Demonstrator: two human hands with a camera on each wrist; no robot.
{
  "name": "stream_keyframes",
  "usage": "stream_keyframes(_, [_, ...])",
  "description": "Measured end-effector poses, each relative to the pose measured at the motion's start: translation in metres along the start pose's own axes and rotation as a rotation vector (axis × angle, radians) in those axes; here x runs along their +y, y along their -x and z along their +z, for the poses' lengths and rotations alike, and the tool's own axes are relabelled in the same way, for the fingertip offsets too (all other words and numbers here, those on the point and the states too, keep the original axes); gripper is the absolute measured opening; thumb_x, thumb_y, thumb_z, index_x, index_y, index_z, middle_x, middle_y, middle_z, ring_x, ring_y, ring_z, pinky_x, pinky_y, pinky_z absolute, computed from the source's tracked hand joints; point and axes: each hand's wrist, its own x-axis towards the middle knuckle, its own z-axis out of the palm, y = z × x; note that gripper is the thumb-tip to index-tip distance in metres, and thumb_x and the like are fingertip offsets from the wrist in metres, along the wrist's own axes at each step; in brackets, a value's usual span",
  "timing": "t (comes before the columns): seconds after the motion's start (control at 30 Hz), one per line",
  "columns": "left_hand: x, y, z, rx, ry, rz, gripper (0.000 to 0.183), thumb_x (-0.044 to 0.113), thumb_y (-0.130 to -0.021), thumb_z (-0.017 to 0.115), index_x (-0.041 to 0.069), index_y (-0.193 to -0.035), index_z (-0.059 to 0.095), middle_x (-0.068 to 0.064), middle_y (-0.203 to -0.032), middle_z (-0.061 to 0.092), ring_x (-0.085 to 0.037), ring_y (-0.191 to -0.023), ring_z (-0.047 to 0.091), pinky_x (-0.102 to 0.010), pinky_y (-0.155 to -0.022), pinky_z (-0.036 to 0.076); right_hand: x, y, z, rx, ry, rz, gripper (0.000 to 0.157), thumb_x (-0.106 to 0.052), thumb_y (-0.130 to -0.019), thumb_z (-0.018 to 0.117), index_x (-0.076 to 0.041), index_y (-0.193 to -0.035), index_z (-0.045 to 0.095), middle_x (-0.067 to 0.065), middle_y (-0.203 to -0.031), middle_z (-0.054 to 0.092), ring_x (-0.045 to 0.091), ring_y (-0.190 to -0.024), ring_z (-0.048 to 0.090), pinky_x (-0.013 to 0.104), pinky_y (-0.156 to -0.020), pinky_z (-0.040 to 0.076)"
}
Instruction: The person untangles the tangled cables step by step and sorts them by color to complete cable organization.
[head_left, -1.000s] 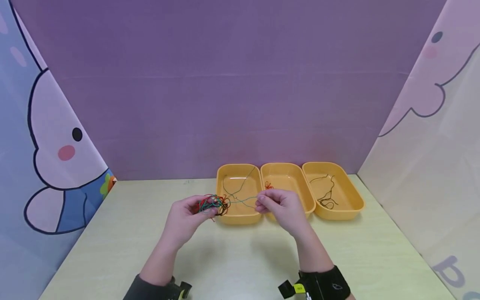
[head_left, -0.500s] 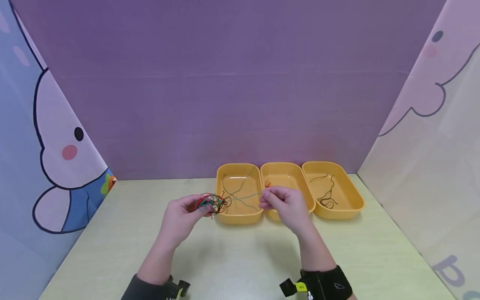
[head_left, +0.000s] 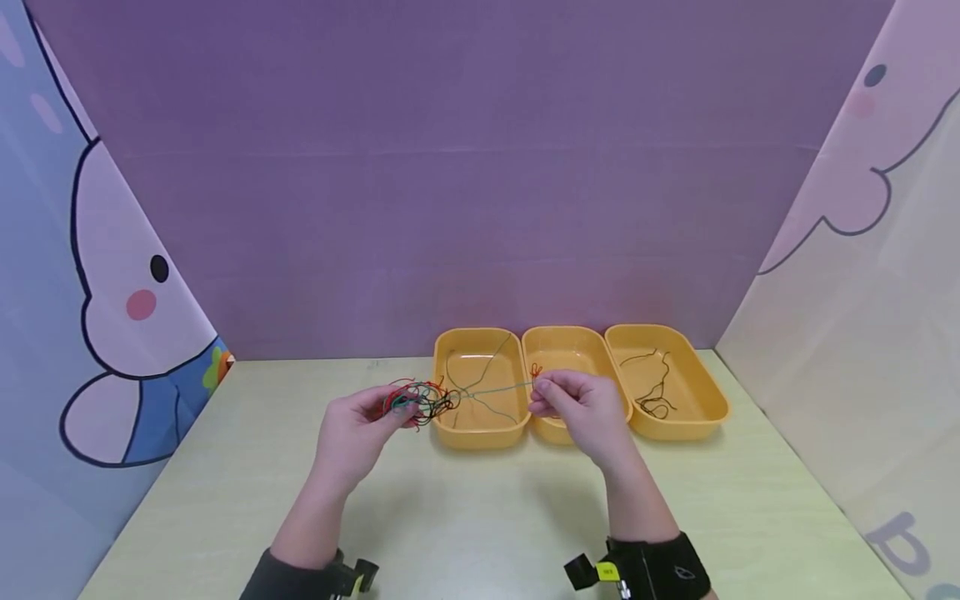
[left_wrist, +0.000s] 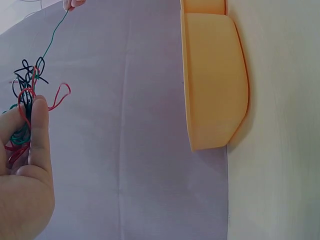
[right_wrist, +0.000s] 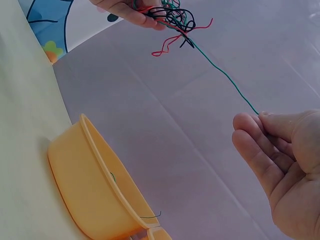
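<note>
A tangled bundle of red, green and black strings (head_left: 426,402) is held between the thumb and fingers of my left hand (head_left: 358,432). In the left wrist view a red loop sticks out beside the thumb, and black loops stand above the fingertips. From the bundle a single green string (right_wrist: 224,74) runs nearly straight to my right hand (head_left: 581,412), which pinches its end between thumb and forefinger. Both hands are raised in front of the yellow trays. What lies deep inside the left hand's grip is hidden.
Three yellow trays stand side by side at the back of the table (head_left: 480,533). The left tray (head_left: 480,437) contains green strings, the middle tray (head_left: 573,337) red string, partly hidden by my right hand, and the right tray (head_left: 693,417) black strings. A purple backdrop (head_left: 480,183) rises behind.
My right hand has moved a little to the right with the green string's end, and my left hand slightly left. The stretch of green string between them has grown longer.
</note>
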Motion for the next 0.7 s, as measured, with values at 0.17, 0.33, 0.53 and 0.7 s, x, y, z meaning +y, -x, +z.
stream_keyframes(0.17, [-0.0007,-0.0003,-0.0007,0.030,-0.006,0.000,0.021,0.020,-0.082,0.077,0.011,-0.100,0.073,-0.003,-0.088,0.072,-0.016,-0.077,0.067,-0.024,-0.067,0.057,0.0010,-0.0002,-0.0023,0.025,0.015,0.001,0.020,-0.010,-0.093,0.064,0.010,-0.097,0.066,0.019,-0.082,0.067,0.029,-0.073,0.067,0.035,-0.066,0.059])
stream_keyframes(0.33, [0.0000,-0.0010,-0.0010,0.049,0.008,-0.007,0.018,0.011,-0.083,0.076,0.007,-0.100,0.073,-0.006,-0.087,0.072,-0.017,-0.075,0.067,-0.024,-0.070,0.057,0.0006,-0.0003,-0.0046,0.051,0.041,-0.004,0.016,-0.011,-0.093,0.064,0.005,-0.096,0.068,0.018,-0.081,0.068,0.028,-0.072,0.067,0.034,-0.066,0.059])
stream_keyframes(0.53, [0.0003,-0.0011,-0.0018,0.084,0.073,-0.021,0.021,0.014,-0.084,0.076,0.004,-0.102,0.072,-0.008,-0.089,0.072,-0.020,-0.077,0.068,-0.027,-0.071,0.058,-0.0008,0.0007,-0.0066,0.038,0.046,-0.013,0.012,-0.010,-0.093,0.064,0.000,-0.093,0.070,0.016,-0.082,0.069,0.028,-0.072,0.067,0.034,-0.065,0.059])
stream_keyframes(0.7, [-0.0018,-0.0019,-0.0019,0.117,0.149,0.006,0.024,0.014,-0.083,0.075,0.000,-0.103,0.071,-0.011,-0.090,0.071,-0.025,-0.076,0.068,-0.031,-0.070,0.058,0.0011,0.0009,-0.0092,-0.004,0.048,-0.043,0.010,-0.005,-0.092,0.063,0.003,-0.093,0.069,0.021,-0.084,0.068,0.028,-0.071,0.067,0.035,-0.065,0.059])
